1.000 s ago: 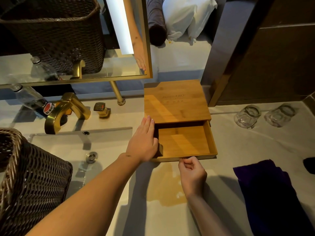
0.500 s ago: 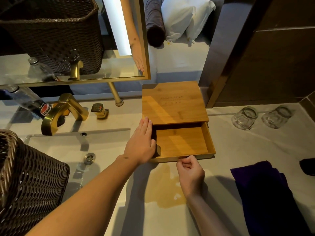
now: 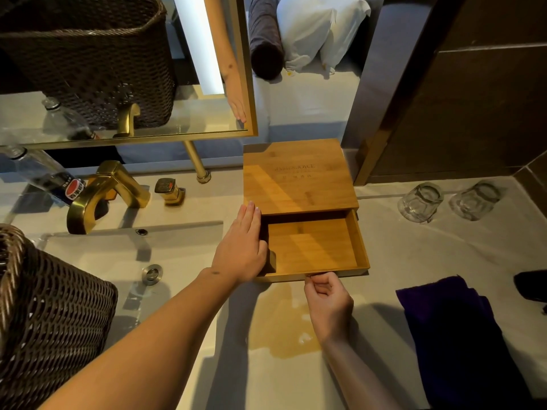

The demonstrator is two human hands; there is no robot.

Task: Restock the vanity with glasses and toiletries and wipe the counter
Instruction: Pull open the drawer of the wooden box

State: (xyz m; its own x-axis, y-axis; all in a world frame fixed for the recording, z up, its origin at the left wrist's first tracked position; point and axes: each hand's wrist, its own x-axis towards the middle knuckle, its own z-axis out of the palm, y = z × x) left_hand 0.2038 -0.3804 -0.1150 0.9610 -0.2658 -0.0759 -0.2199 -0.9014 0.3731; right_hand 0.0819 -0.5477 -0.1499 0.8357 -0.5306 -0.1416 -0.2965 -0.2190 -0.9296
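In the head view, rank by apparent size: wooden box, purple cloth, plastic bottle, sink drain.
1. Purple cloth and wooden box: alike, and the cloth lies nearer the camera, so unranked.
2. Plastic bottle.
3. Sink drain.

A pale stone desk runs under a gold-framed mirror with a bright light strip down it. A basin is sunk into the desk, with a gold tap behind it. To the right stand dark brown wall panels. Behind the mirror, a white ledge carries white pillows and a dark roll.
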